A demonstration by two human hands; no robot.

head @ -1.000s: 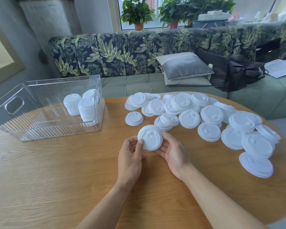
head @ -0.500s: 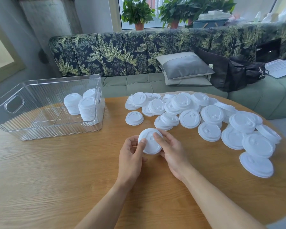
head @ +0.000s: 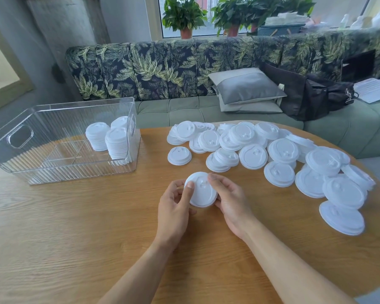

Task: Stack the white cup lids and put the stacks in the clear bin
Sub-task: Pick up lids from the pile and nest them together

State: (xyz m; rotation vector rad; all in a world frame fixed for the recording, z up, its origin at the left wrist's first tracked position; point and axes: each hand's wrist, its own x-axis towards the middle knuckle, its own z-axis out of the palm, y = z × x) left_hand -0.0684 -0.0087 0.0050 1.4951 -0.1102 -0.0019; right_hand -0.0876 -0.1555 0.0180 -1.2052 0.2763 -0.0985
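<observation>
Because each white lid appeared to be thin moulded plastic, it was judged to be very light, slightly flexible and smooth enough to slip, so that a hold at opposite points of the rim was preferred to pressure on the domed centre. One lid was held at centre frame, over the table, tilted towards the camera; it was pinched at its left edge by the left hand and gripped at its right edge by the curled fingers of the right hand. Whether a second lid was nested beneath it could not be told. Three stacks were counted inside the clear bin at the left of the frame, the rearmost partly hidden. Roughly thirty loose lids were spread right of centre; overlap prevented an exact count. One single lid lay apart at the heap's left edge.
</observation>
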